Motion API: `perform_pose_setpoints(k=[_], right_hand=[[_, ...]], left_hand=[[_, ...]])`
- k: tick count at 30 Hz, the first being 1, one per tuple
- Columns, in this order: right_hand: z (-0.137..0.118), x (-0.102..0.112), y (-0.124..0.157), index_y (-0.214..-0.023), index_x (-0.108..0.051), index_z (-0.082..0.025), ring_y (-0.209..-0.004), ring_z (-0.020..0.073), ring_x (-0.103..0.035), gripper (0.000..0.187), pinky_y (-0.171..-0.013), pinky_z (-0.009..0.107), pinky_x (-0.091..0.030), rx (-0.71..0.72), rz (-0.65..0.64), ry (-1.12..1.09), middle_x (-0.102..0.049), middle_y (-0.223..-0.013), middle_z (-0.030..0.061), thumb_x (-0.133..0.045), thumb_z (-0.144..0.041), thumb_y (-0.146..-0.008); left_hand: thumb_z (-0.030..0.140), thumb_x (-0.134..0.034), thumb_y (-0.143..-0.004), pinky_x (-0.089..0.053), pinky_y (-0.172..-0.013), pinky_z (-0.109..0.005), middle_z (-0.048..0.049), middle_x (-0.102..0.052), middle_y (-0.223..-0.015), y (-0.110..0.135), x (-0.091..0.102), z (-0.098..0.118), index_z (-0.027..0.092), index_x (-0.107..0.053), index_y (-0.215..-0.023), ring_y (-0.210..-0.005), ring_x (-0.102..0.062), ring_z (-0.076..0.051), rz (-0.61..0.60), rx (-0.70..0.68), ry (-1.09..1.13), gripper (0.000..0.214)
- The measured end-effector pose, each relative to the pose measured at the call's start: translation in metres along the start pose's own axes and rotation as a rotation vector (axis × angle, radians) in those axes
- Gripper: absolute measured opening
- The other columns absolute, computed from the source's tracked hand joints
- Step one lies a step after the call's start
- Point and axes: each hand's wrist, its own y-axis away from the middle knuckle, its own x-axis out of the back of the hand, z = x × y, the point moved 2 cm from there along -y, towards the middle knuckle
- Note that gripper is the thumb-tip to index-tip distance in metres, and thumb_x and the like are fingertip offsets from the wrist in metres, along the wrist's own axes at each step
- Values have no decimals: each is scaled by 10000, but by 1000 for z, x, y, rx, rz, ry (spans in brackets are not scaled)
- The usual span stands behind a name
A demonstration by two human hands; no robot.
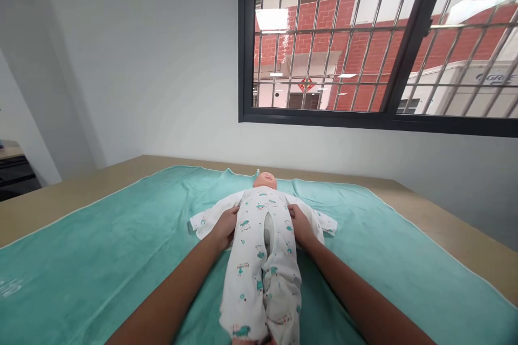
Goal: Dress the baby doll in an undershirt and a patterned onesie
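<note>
Doll (265,180) lay centred on towel (133,248), head far. Left hand (225,226) and right hand (300,225) apart, flanking trousers (245,264); couldn't see if pinching. Looked like waist straightening, next needing an even tug.

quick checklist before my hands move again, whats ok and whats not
1. Doll lying on its back: ok.
2. Left hand at one side of the patterned trousers: ok.
3. Right hand at the opposite side: ok.
4. Firm hold by both hands: cannot tell, fingers partly hidden.
5. White top with sleeves spread out to both sides: ok.
6. Green blanket free of wrinkles: not ok, folds show near the doll's head.
</note>
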Motion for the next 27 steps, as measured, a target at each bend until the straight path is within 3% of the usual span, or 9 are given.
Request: perform_pose_setpoints(k=[3,6,7,8,12,14,16,22,27], right_hand=[[-5,15,2,-828,-568,-222,-844,228,-585,144,-797,361,-434,-2,48,36,-655,-860,44,-512,-296,-719],[-29,29,30,-864,-566,-226,-883,232,-561,154,-810,358,-417,36,118,75,-635,-909,59,-515,-321,-755],[-41,31,45,-862,-563,-233,-869,228,-555,140,-785,348,-418,67,108,90,-629,-900,57,-515,-331,-774],[-56,31,63,-841,-563,-241,-826,218,-552,120,-745,336,-419,129,60,117,-627,-863,49,-506,-338,-801],[-112,7,139,-673,-561,-261,-693,176,-541,186,-678,312,-389,517,-441,293,-607,-689,5,-546,-340,-840],[-127,-6,165,-631,-569,-263,-640,175,-528,201,-655,325,-360,735,-573,436,-597,-611,-5,-608,-360,-802],[-130,-15,175,-633,-576,-257,-627,185,-524,191,-637,337,-339,819,-573,563,-603,-603,4,-653,-372,-764],[-115,-18,165,-853,-588,-230,-839,184,-567,68,-742,308,-360,555,-518,632,-641,-903,10,-629,-252,-803],[-117,-15,162,-788,-581,-204,-822,140,-554,91,-762,270,-351,397,-514,472,-630,-831,-20,-555,-122,-818]], left_hand=[[200,-636,-646,-475,-739,-335,-65,-702,-874,33,8,7,162,-642,-960,-820,-624,-231,103,-53,-141,316],[271,-613,-712,-441,-753,-301,-43,-659,-856,95,16,10,184,-612,-825,-850,-571,-213,214,-247,-485,143],[308,-596,-745,-434,-725,-292,-28,-638,-811,118,17,8,197,-593,-775,-803,-555,-200,177,-266,-568,115],[349,-566,-782,-428,-680,-285,-17,-617,-756,140,18,4,208,-575,-735,-741,-539,-188,123,-237,-623,149],[393,-619,-758,-438,-678,-293,-20,-593,-765,202,11,-12,240,-579,-763,-738,-537,-198,-89,-190,-696,158],[356,-657,-729,-448,-787,-314,-46,-611,-904,211,4,-14,260,-606,-856,-866,-549,-226,-87,-243,-708,168],[313,-652,-735,-424,-901,-330,-68,-597,-1055,209,-3,-15,277,-617,-959,-1003,-530,-246,-46,-279,-713,230],[240,-561,-797,-417,-942,-345,-67,-579,-1077,191,-18,-16,241,-590,-1027,-1042,-521,-225,69,-319,-707,232],[206,-489,-838,-452,-847,-306,-31,-589,-956,185,-24,-14,220,-565,-1004,-916,-550,-180,96,-343,-770,183]])
